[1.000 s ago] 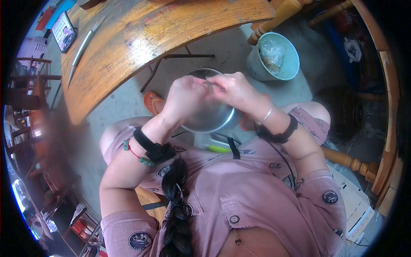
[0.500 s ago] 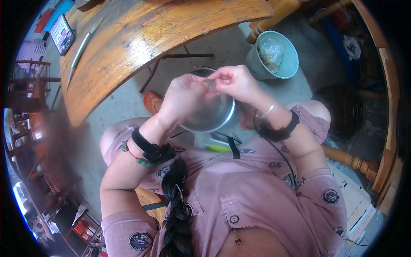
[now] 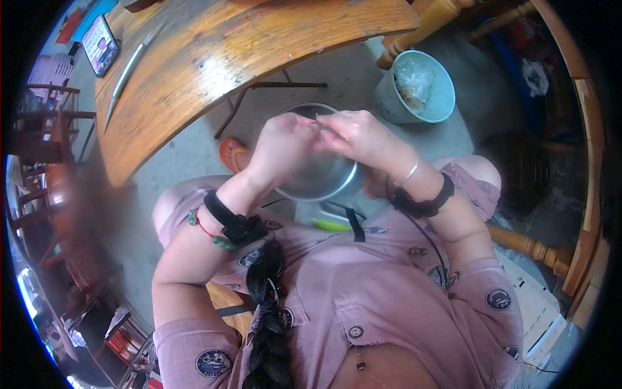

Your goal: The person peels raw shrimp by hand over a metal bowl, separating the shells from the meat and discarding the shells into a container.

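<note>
Over a round metal bowl [image 3: 317,188], my two hands meet with their fingertips together. My left hand [image 3: 280,146] is closed, its fingers curled around something small and greyish [image 3: 318,125] that mostly hides between the hands. Thumb and fingers of my right hand [image 3: 364,135] pinch at the same small thing from the other side. Its kind does not show clearly. The bowl's inside is largely covered by my hands and looks hazy.
A wooden table [image 3: 272,32] curves across the top, with a phone [image 3: 100,45] and a slim pointed tool [image 3: 131,72] on it. A pale bucket [image 3: 444,97] holding plastic bags stands at right. An orange sandal [image 3: 230,154] shows beside the bowl.
My right hand has turned and closed in, its fingers now lower and tighter against my left hand. The small greyish thing is more hidden. The whole view has shifted slightly.
</note>
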`<control>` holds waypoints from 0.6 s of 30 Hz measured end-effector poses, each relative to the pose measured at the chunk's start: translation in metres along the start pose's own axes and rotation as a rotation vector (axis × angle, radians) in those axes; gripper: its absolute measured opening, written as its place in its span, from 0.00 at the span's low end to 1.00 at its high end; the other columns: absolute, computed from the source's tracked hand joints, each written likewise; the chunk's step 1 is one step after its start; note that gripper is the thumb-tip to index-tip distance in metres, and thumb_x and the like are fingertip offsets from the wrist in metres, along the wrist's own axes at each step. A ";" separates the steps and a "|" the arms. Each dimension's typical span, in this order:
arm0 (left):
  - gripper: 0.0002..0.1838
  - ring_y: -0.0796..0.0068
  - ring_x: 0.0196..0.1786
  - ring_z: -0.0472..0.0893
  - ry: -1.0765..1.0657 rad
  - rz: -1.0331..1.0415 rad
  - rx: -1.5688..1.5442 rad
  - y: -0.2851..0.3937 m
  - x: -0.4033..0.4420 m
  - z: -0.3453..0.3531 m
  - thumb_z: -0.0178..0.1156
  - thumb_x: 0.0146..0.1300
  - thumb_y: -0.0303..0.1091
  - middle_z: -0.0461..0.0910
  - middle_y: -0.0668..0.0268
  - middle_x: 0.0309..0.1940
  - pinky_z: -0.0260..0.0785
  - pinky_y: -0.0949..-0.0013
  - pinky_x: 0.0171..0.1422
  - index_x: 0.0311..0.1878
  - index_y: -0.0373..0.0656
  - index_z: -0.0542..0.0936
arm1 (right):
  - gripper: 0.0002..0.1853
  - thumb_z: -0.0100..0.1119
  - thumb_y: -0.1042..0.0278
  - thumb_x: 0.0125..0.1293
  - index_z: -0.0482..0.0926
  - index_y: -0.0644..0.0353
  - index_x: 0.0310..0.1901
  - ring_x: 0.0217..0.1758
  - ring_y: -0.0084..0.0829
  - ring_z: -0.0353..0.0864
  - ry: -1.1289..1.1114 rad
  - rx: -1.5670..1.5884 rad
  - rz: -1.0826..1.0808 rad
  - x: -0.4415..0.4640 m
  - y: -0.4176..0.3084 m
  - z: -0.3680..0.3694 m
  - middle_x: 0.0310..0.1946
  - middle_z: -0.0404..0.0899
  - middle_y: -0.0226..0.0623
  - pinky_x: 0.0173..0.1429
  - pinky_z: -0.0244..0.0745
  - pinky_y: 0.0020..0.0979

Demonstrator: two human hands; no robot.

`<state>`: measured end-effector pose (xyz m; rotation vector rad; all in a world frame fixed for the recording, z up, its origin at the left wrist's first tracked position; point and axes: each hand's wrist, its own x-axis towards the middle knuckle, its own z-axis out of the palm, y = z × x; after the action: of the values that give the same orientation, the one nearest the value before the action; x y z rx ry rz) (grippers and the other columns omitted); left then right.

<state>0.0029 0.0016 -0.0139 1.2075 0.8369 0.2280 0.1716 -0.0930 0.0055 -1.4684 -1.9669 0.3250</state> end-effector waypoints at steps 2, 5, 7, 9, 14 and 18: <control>0.07 0.79 0.32 0.81 0.000 0.024 0.046 -0.002 0.000 0.001 0.57 0.68 0.26 0.82 0.65 0.32 0.74 0.78 0.42 0.44 0.32 0.76 | 0.16 0.63 0.70 0.54 0.80 0.69 0.44 0.34 0.47 0.82 -0.053 -0.009 0.009 0.000 0.001 0.000 0.33 0.82 0.50 0.40 0.80 0.38; 0.07 0.79 0.32 0.81 0.002 0.018 0.018 0.004 -0.005 0.005 0.57 0.68 0.25 0.82 0.64 0.31 0.75 0.77 0.43 0.44 0.31 0.76 | 0.15 0.62 0.71 0.54 0.81 0.67 0.43 0.34 0.46 0.82 -0.069 0.014 0.006 -0.001 0.004 0.002 0.32 0.82 0.48 0.40 0.80 0.38; 0.07 0.78 0.33 0.82 0.014 -0.008 0.055 0.008 -0.006 0.006 0.57 0.68 0.25 0.82 0.63 0.31 0.76 0.76 0.44 0.45 0.29 0.75 | 0.13 0.62 0.73 0.54 0.82 0.66 0.42 0.33 0.45 0.82 -0.069 0.047 0.028 0.001 0.005 0.001 0.31 0.82 0.47 0.39 0.79 0.37; 0.08 0.78 0.34 0.82 0.009 -0.011 0.066 0.008 -0.006 0.006 0.57 0.68 0.25 0.82 0.63 0.31 0.76 0.75 0.45 0.45 0.29 0.74 | 0.11 0.61 0.74 0.54 0.82 0.65 0.41 0.32 0.44 0.83 -0.068 0.081 0.047 0.002 0.004 0.001 0.30 0.82 0.46 0.38 0.79 0.36; 0.08 0.76 0.35 0.83 -0.005 -0.033 0.063 0.014 -0.011 0.010 0.56 0.68 0.24 0.82 0.62 0.32 0.77 0.74 0.48 0.46 0.29 0.73 | 0.06 0.59 0.75 0.57 0.83 0.67 0.33 0.25 0.36 0.85 -0.049 0.296 0.321 0.003 0.000 -0.006 0.24 0.82 0.47 0.32 0.80 0.31; 0.08 0.72 0.38 0.84 -0.038 -0.010 0.005 0.017 -0.011 0.009 0.55 0.69 0.25 0.82 0.60 0.34 0.77 0.71 0.51 0.46 0.30 0.73 | 0.07 0.57 0.74 0.63 0.83 0.69 0.36 0.28 0.28 0.86 -0.087 0.649 0.528 0.001 0.001 -0.009 0.27 0.85 0.44 0.35 0.81 0.29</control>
<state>0.0059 -0.0054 0.0072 1.2088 0.8107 0.1938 0.1779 -0.0928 0.0120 -1.4995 -1.2994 1.1509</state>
